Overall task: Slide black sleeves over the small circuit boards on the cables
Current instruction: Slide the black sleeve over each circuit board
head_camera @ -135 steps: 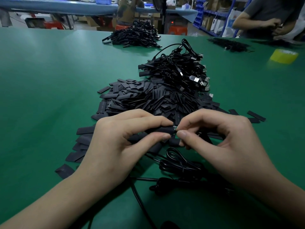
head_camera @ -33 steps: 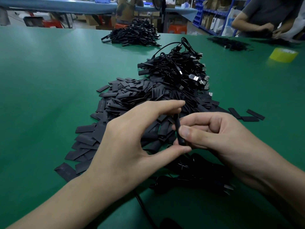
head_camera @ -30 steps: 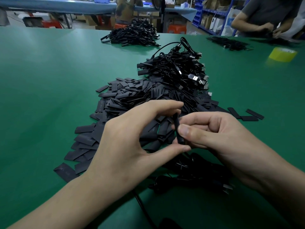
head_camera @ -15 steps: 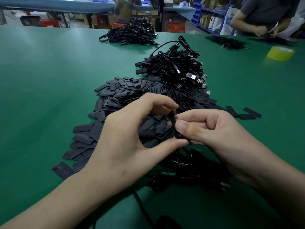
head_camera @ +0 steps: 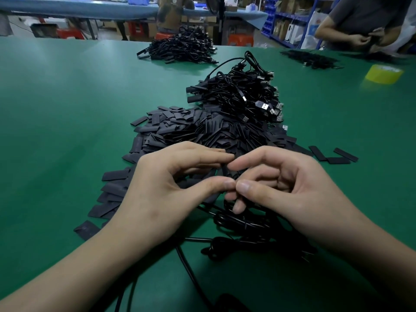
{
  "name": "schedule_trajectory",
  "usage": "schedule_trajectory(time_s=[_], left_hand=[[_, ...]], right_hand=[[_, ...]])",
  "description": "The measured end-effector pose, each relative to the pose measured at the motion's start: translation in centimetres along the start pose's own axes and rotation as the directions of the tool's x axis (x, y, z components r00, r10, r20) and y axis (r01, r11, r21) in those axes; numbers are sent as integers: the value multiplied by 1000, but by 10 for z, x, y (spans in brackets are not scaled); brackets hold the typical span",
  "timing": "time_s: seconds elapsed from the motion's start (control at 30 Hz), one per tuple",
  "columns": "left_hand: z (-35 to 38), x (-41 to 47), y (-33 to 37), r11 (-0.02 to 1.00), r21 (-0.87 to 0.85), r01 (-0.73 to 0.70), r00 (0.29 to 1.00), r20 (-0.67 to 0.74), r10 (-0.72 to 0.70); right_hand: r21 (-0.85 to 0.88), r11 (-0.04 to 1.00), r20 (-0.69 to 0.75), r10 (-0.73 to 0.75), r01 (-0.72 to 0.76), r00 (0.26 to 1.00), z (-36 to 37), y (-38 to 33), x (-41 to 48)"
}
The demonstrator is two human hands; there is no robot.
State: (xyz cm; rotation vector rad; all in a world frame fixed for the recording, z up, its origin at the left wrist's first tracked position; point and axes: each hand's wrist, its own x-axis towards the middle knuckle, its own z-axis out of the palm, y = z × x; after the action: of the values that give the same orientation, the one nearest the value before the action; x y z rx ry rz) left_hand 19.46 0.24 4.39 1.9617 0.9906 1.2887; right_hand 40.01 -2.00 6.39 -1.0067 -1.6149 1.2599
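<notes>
A short black sleeve [head_camera: 224, 171] stands nearly upright between my two hands, just above the green table. My left hand [head_camera: 166, 188] pinches it between forefinger and thumb. My right hand [head_camera: 288, 188] meets it from the right, forefinger tip at its top and thumb at its lower end; the circuit board is hidden inside or behind the fingers. The cable [head_camera: 238, 224] lies coiled beneath my right hand. A heap of flat black sleeves [head_camera: 202, 131] spreads just beyond my hands, with a tangle of USB cables [head_camera: 243, 93] behind it.
The green table [head_camera: 67, 109] carries another cable pile [head_camera: 182, 49] at the back, a third dark pile [head_camera: 313, 58] at back right and a yellow tape roll [head_camera: 383, 74]. A person [head_camera: 364, 21] works at the far right corner. Loose sleeves [head_camera: 333, 155] lie to the right.
The sleeve went from lying across between my hands to standing upright. My right forefinger has now reached up to the sleeve's top, and both thumbs have closed in at its lower end.
</notes>
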Motion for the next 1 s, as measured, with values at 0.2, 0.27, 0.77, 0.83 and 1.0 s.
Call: schedule_trajectory(time_s=[0.2, 0.27, 0.77, 0.83, 1.0], left_hand=[[-2, 1, -2, 1000, -6, -23, 999, 30, 23], [-2, 0, 0, 1000, -7, -20, 999, 33, 20], [8, -5, 9, 980, 182, -75, 994, -64, 88], [9, -4, 10, 976, 203, -75, 992, -80, 93], [7, -1, 11, 975, 205, -87, 985, -127, 114]], right_hand=[[2, 1000, -31, 15, -15, 999, -3, 1, 1], [2, 1000, -32, 21, -21, 999, -3, 2, 1], [-302, 945, -103, -167, 130, 980, 9, 8, -5], [-329, 934, -115, -187, 140, 976, 9, 8, -4], [-367, 917, -120, -210, 154, 970, 10, 8, -4]])
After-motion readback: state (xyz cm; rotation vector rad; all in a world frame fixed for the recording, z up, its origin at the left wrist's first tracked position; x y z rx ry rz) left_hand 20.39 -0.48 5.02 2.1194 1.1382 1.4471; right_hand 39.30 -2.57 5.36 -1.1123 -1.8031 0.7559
